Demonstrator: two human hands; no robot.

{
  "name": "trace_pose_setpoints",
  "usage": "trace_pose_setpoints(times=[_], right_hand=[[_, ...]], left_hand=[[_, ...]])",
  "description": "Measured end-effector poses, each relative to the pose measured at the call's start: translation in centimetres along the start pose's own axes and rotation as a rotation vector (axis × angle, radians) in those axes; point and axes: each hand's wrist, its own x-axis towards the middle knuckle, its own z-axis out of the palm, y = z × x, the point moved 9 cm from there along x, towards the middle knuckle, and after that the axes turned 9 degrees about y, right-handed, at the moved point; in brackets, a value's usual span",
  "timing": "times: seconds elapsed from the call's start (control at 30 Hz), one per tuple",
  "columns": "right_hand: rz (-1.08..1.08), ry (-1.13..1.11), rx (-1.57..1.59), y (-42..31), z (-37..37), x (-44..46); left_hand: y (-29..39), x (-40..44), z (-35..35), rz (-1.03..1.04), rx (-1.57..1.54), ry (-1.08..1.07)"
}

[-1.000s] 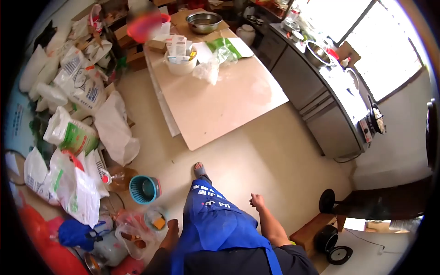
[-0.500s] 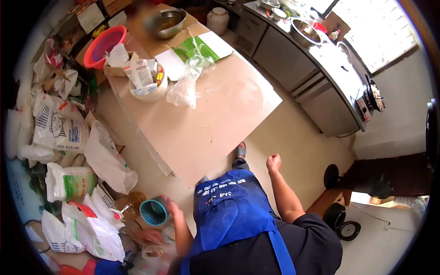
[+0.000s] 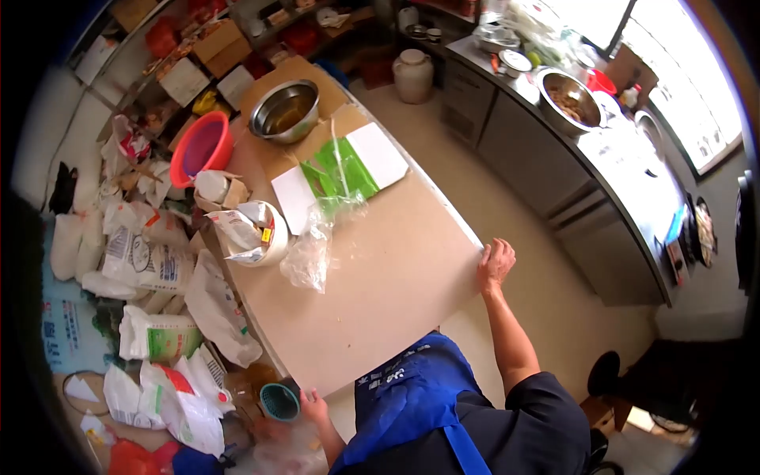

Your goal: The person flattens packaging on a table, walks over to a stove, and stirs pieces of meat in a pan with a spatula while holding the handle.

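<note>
At the near-left corner of the pale table (image 3: 380, 293), my left hand (image 3: 314, 408) has its thumb side against the edge; its other fingers are partly hidden. Just left of that hand is a teal perforated basket (image 3: 279, 402), apparently apart from it. My right hand (image 3: 495, 265) is bent around the table's right corner. On the tabletop are a crumpled clear plastic bag (image 3: 307, 261), a green plastic packet (image 3: 339, 170) on a white sheet, and a white tub (image 3: 275, 244) holding packets.
A steel bowl (image 3: 285, 111) with liquid and a red basin (image 3: 201, 147) stand toward the far end. White sacks (image 3: 154, 257) crowd the floor on the left. A steel counter (image 3: 554, 158) with a bowl of food (image 3: 570, 103) runs along the right.
My right hand has gone from hanging free to the table's right corner. My left hand has come to the near-left corner. The view has moved closer over the table.
</note>
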Motion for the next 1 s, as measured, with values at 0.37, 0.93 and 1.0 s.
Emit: trace_pose_setpoints(times=[0.37,0.93,1.0], right_hand=[[-0.014,-0.118,0.022,1.1,3.3,-0.4],[0.041,-0.208,-0.106,0.4,4.0,-1.0],[0.027,-0.209,-0.128,0.3,4.1,-0.9]], left_hand=[[0.4,-2.6,3.0,0.053,0.063,-0.088],[3.3,-1.9,1.7,0.093,0.318,-0.034],[3.4,-1.9,1.5,0.095,0.357,-0.002]])
